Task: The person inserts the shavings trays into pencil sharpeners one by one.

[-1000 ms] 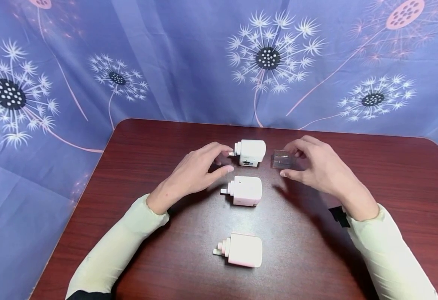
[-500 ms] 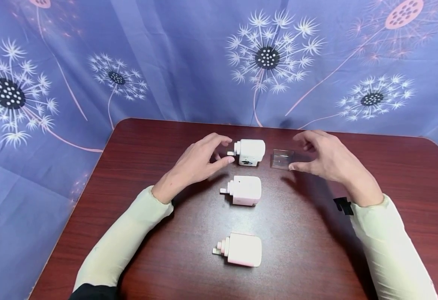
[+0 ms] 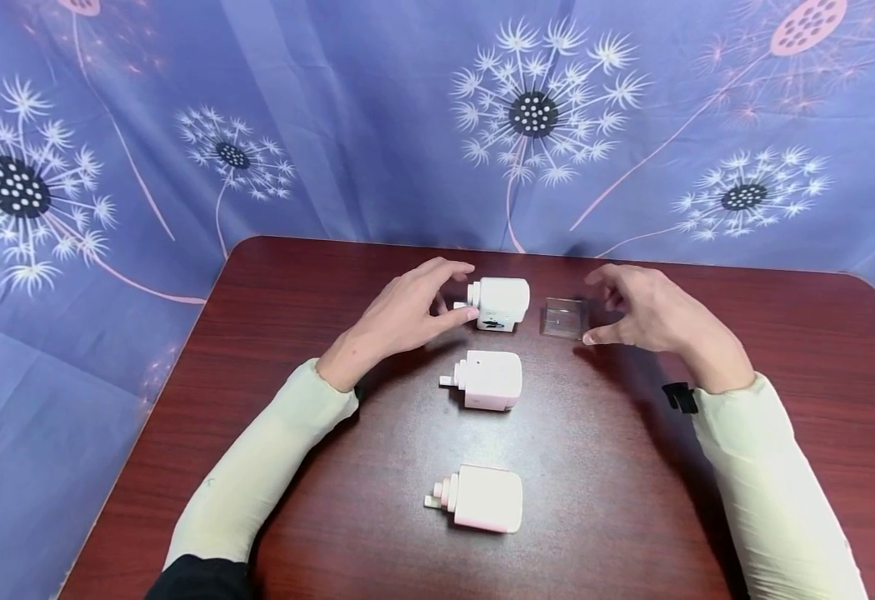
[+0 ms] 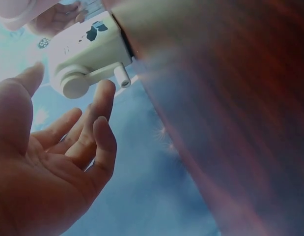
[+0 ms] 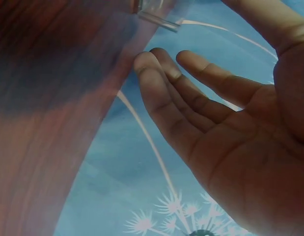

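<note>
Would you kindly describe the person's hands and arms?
The left hand and right hand wear no gloves. The sleeves are pale greenish-cream; black material shows at the upper end of the left sleeve, a small black piece beside the right cuff.

1. Hands: two, my left hand (image 3: 407,312) and my right hand (image 3: 651,310).
2. White crank-handled devices: I count three — the far device (image 3: 503,297), the middle device (image 3: 493,379) and the near device (image 3: 488,498). Just one of them shows me a dark print (image 4: 96,30).
3. Clear containers: one clear container (image 3: 562,318).
4. Tables: one red-brown table (image 3: 812,367) before me.
5. Sleeves: two on my arms, the left sleeve (image 3: 265,467) and the right sleeve (image 3: 771,500), both pale.
6. Hanging cloths: one blue cloth (image 3: 385,158) that I can make out.
7. Flower heads on that cloth, from my head view: six — four white dandelion heads (image 3: 533,114) and two pink heads (image 3: 808,27).
</note>
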A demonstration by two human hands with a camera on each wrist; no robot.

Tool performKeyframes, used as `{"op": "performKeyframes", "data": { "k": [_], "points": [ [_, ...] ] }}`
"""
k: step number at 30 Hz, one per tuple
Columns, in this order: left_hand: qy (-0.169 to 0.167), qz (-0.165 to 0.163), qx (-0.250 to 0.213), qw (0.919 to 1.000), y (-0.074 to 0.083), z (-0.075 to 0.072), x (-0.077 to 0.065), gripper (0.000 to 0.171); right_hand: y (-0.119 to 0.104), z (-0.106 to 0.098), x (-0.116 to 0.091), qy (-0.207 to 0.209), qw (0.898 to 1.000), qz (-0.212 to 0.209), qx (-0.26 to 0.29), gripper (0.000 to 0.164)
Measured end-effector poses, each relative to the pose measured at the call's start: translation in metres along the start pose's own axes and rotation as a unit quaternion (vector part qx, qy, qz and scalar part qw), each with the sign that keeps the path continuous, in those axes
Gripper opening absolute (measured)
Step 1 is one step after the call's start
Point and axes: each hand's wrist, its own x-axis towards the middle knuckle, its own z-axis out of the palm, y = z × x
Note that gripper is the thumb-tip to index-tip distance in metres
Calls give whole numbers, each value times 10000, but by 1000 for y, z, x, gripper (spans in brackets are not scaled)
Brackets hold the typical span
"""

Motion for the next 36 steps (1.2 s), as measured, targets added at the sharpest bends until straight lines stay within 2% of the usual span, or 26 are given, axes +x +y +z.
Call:
{"op": "performKeyframes", "data": {
  "k": [7,17,26,36],
  "points": [
    [-136,-11,55,9999,-1,7,10,72,4,12,8,-133,9994,-53,323,72],
    [-364,126,479,9981,1,10,21,77,6,13,14,-316,9990,114,283,66],
    [-420,311,252,9983,1,10,23,62,9,12,16,-323,9992,137,205,57],
    [-404,366,401,9977,1,11,24,55,11,17,17,-126,9992,-59,372,51]
  ]
}}
